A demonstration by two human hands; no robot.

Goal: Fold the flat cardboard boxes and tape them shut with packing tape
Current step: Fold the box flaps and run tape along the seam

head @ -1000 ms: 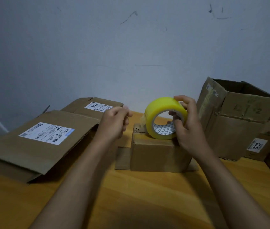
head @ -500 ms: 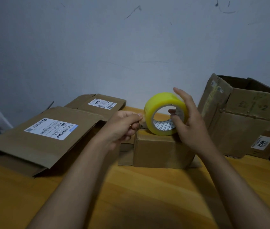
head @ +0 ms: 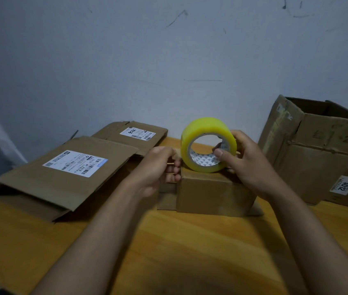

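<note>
Two hands meet over a small box (head: 213,191) on the table (head: 169,241). The left hand (head: 158,169) is blurred, its fingers curled at the roll's nine o'clock edge, perhaps pinching the tape end; I cannot tell. The tape roll (head: 208,143) stands upright on the box, gripped by the right hand (head: 243,160), thumb inside the core at three o'clock.

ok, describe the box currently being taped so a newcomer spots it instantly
On the wooden table, between the flat labelled cartons at left and the big open cartons at right, sits a small closed cardboard box. Unlike its neighbours, it carries no label and has the yellow tape roll standing on top.
</note>
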